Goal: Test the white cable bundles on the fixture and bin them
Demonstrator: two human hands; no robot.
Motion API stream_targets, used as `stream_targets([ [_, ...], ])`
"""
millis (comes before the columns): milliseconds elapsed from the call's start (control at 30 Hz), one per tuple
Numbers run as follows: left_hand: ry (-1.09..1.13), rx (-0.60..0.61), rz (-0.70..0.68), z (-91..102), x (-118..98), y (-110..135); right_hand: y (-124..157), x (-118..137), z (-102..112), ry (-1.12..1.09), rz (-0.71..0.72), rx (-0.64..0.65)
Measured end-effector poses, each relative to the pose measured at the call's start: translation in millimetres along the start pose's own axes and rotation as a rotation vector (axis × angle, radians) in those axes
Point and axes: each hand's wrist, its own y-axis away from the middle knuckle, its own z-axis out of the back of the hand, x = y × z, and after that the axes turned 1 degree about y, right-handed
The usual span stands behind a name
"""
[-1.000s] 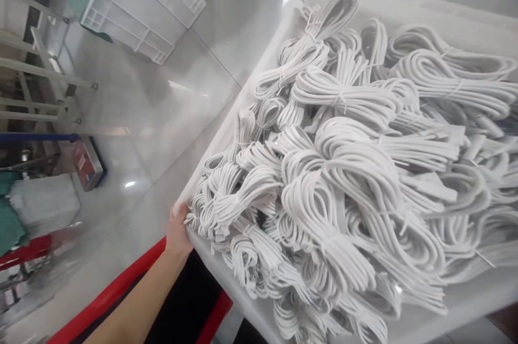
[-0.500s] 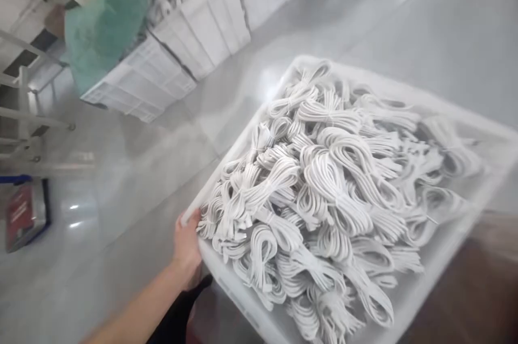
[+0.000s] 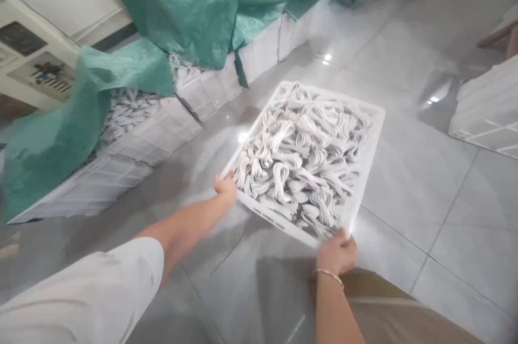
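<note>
A white plastic crate (image 3: 275, 218), tilted in view, is heaped with bundled white cables (image 3: 311, 155) looped and tied together. My left hand (image 3: 226, 187) is closed on its near left corner. At the near right corner my right hand (image 3: 338, 252), with a bracelet at the wrist, grips the rim. Fingers under the rim are partly hidden on both sides. The crate appears held out in front of my body; whether its underside touches the floor cannot be seen.
Along the left and back stands a row of white crates (image 3: 157, 133) with white pieces in them, partly covered by green tarps (image 3: 190, 20). Another white crate (image 3: 489, 107) is at the right. Grey tiled floor (image 3: 437, 214) lies around. A cream machine (image 3: 36, 53) stands far left.
The crate now appears smaller and farther from me, and the view has swung to show more of the tarped row. My right hand has come into view on the near right corner.
</note>
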Motion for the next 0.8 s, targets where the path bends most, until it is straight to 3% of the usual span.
stream_targets([
  [167, -0.021, -0.084, -0.012, -140.7, -81.4, -11.8, -128.0, 78.6, -48.0, -0.005, -0.013, -0.017],
  [467, 0.019, -0.163, 0.001, -369.6, -234.8, -17.6, -360.9, 227.7, -112.1, 0.062, 0.097, -0.015],
  [800, 0.049, -0.205, 0.082, -631.7, -423.7, -18.0, -638.1, 418.2, -191.0, 0.127, 0.141, 0.024],
])
